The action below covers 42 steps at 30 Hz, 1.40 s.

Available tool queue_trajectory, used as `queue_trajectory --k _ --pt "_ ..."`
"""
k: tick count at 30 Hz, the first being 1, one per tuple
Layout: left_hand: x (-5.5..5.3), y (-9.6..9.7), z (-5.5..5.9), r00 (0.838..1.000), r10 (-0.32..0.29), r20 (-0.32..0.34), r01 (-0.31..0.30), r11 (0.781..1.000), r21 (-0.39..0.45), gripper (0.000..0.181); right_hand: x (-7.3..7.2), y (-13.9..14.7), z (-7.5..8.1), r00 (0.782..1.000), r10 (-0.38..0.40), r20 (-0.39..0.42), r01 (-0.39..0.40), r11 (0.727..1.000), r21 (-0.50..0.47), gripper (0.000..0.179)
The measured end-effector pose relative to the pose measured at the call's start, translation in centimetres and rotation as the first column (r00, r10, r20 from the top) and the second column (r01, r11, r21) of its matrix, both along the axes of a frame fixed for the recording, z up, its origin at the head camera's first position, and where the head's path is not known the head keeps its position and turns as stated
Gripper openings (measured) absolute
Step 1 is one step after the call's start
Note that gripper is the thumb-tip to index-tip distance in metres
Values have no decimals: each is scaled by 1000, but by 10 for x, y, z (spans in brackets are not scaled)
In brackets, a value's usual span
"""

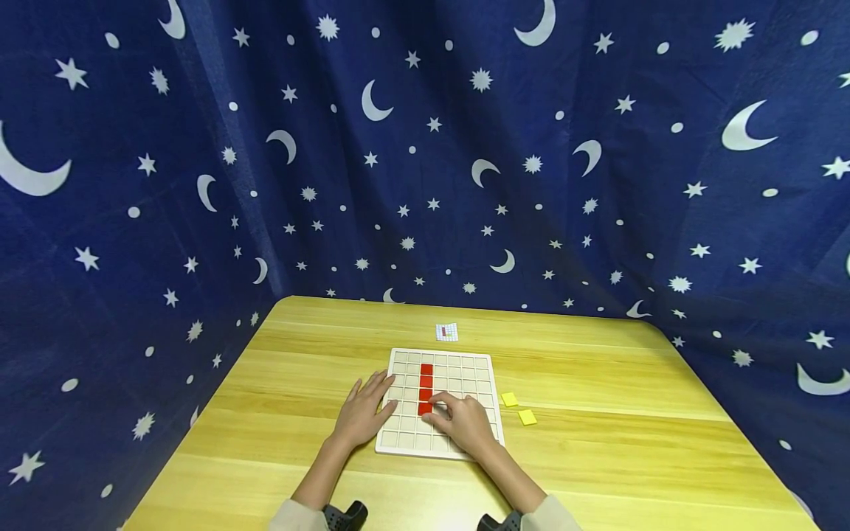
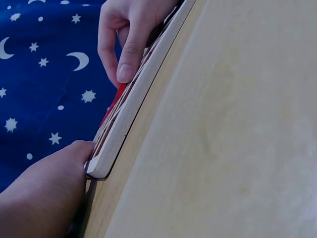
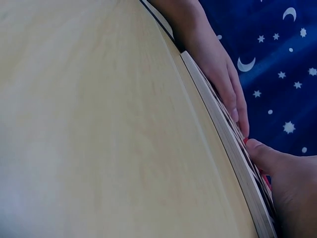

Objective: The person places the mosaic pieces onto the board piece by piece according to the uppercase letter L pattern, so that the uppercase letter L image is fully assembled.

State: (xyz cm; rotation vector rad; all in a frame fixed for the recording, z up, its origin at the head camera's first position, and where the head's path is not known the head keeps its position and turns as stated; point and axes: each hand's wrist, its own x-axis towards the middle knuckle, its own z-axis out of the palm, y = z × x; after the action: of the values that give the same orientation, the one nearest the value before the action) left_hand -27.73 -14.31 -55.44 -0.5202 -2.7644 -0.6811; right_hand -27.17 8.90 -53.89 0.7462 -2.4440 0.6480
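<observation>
A white grid board (image 1: 405, 440) lies on the table, with several red square tiles (image 1: 426, 381) set in one column. At the column's near end, my right hand (image 1: 468, 425) pinches the lowest red tile (image 1: 424, 408) between thumb and index finger. The left wrist view also shows the right hand's thumb and finger at a red tile (image 2: 108, 112). My left hand (image 1: 361, 413) rests along the board's left edge, its fingers extended and its thumb over the rim. Its palm side is hidden.
Two yellow square tiles (image 1: 509, 399) lie on the table right of the board. Beyond the board is a small printed card (image 1: 447, 332) with a coloured grid. A blue curtain (image 1: 451, 184) with moons and stars hangs behind the wooden table (image 1: 598, 369).
</observation>
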Motion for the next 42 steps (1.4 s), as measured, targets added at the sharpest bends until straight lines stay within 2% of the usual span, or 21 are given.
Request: queue_trajectory --k 14,20,24,29,37,42 --pt "1 0 1 1000 -1 8 1 1000 9 53 -1 -1 0 994 19 -104 -20 1000 -9 33" --pt "1 0 1 1000 1 10 -1 1000 5 53 -1 -1 1 994 34 -104 -37 999 -33 33" --pt "2 0 1 1000 -7 1 7 1000 8 53 2 4 4 997 47 -59 -51 997 -66 33" --pt "2 0 1 1000 -13 -5 13 1000 8 53 5 19 6 997 77 -5 -77 994 -77 28" --pt "2 0 0 1000 -12 3 12 1000 2 54 8 52 4 993 114 -27 -116 988 -100 21" --pt "1 0 0 1000 -4 8 4 1000 -3 54 6 75 4 996 83 -44 -87 988 -126 21"
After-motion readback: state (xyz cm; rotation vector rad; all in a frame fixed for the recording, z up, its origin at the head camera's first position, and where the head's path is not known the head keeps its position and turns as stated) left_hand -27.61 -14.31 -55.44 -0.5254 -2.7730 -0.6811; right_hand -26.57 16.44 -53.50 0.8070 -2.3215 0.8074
